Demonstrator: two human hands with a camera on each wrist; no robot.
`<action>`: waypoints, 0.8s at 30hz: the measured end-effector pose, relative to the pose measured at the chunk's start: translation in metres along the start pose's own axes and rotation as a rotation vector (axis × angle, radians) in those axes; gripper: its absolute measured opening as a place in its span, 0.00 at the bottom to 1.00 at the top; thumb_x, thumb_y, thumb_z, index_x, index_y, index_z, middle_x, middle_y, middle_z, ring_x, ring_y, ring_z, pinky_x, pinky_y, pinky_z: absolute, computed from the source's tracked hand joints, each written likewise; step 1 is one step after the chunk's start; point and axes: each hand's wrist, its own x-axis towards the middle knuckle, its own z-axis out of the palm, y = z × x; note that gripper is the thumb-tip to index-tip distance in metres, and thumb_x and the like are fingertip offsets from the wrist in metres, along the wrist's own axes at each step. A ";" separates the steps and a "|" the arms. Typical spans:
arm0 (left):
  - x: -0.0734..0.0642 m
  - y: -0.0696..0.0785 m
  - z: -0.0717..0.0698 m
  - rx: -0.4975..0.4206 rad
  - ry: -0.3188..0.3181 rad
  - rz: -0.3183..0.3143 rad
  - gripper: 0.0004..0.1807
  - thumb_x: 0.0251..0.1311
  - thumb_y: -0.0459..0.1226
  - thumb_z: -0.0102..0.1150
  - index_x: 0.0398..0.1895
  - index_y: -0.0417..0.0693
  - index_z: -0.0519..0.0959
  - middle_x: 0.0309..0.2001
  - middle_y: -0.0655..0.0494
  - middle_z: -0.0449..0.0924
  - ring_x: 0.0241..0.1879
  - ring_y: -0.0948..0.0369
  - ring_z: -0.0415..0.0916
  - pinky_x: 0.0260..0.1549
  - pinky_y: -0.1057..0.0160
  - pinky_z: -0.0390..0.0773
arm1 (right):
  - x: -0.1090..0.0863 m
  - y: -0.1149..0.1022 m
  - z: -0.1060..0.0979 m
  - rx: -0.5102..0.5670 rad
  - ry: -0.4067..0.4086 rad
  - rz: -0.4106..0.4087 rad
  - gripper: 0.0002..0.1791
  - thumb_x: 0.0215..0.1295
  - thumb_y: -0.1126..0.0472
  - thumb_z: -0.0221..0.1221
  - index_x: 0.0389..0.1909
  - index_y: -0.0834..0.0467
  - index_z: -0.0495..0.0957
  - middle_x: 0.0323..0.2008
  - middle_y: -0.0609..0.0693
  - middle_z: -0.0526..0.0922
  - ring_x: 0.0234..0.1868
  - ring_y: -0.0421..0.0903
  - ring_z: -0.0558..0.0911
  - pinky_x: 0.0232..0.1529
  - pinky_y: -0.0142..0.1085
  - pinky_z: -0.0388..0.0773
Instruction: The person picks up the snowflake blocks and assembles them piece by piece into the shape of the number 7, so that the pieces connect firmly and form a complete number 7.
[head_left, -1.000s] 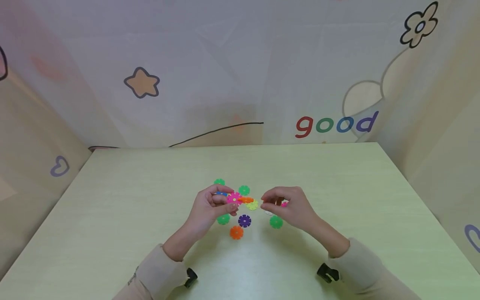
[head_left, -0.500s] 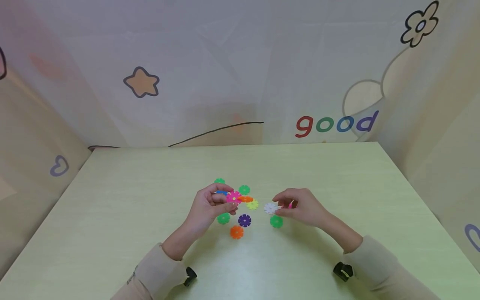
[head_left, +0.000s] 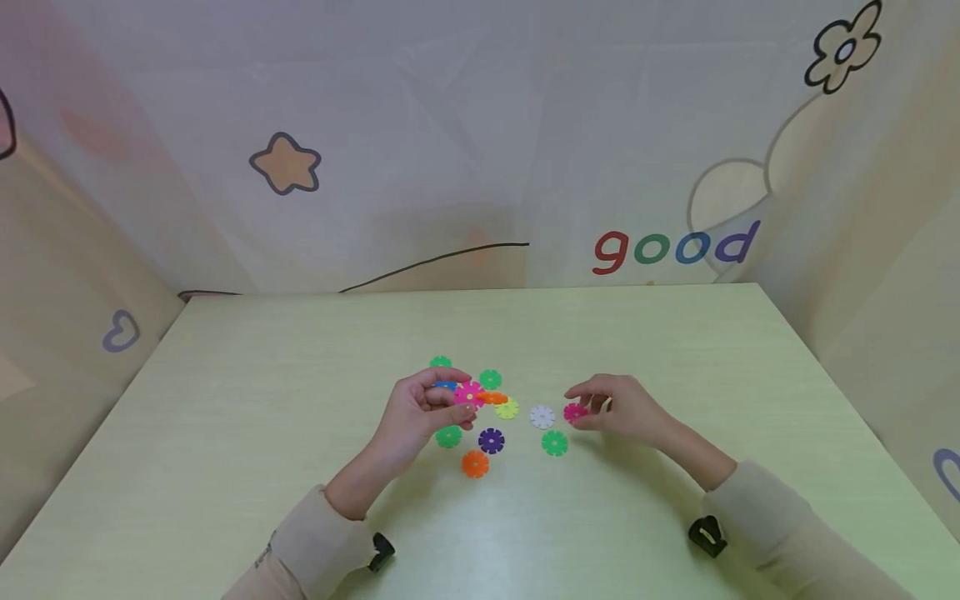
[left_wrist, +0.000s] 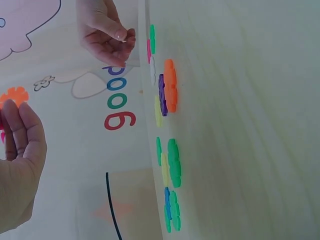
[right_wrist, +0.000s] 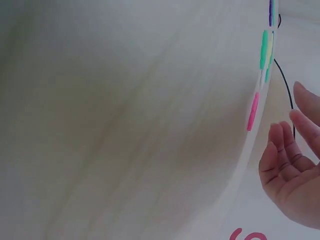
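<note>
In the head view my left hand (head_left: 408, 417) pinches a pink notched plastic disc (head_left: 468, 395), a snowflake-type building piece, between thumb and fingers. An orange notched disc (head_left: 495, 399) is joined edge-on to its right side, and both are off the table. My right hand (head_left: 626, 408) hovers over a second pink disc (head_left: 574, 412), partly covered by the thumb and fingers. The right wrist view shows that pink disc (right_wrist: 253, 111) flat on the table, apart from the right hand (right_wrist: 295, 170), whose bent fingers hold nothing. A white disc (head_left: 542, 417) lies just left of it.
Several loose discs lie around the hands: a green one (head_left: 555, 442), a purple one (head_left: 491, 441), an orange one (head_left: 476, 464) and a yellow one (head_left: 507, 408). A blue disc (head_left: 446, 385) is partly behind the left hand. A printed curtain (head_left: 450, 125) stands behind the pale table (head_left: 300, 350).
My right hand has moved right, away from the joined discs, uncovering the white disc and stopping over the pink one on the table. The left hand keeps its pinch, nearly still.
</note>
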 end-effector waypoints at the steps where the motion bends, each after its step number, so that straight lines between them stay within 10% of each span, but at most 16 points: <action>1: 0.000 0.000 0.000 -0.003 -0.002 0.001 0.20 0.50 0.27 0.62 0.48 0.38 0.73 0.25 0.56 0.81 0.28 0.57 0.81 0.35 0.60 0.80 | 0.000 0.001 0.000 -0.004 -0.004 0.014 0.19 0.50 0.63 0.67 0.45 0.63 0.79 0.30 0.50 0.77 0.30 0.43 0.74 0.29 0.31 0.74; 24: -0.003 0.002 -0.003 -0.026 -0.015 0.038 0.19 0.51 0.27 0.62 0.48 0.36 0.72 0.26 0.55 0.82 0.26 0.59 0.81 0.36 0.62 0.80 | 0.008 0.020 0.003 -0.090 -0.085 0.095 0.20 0.48 0.62 0.68 0.46 0.59 0.80 0.28 0.46 0.73 0.30 0.43 0.70 0.28 0.32 0.70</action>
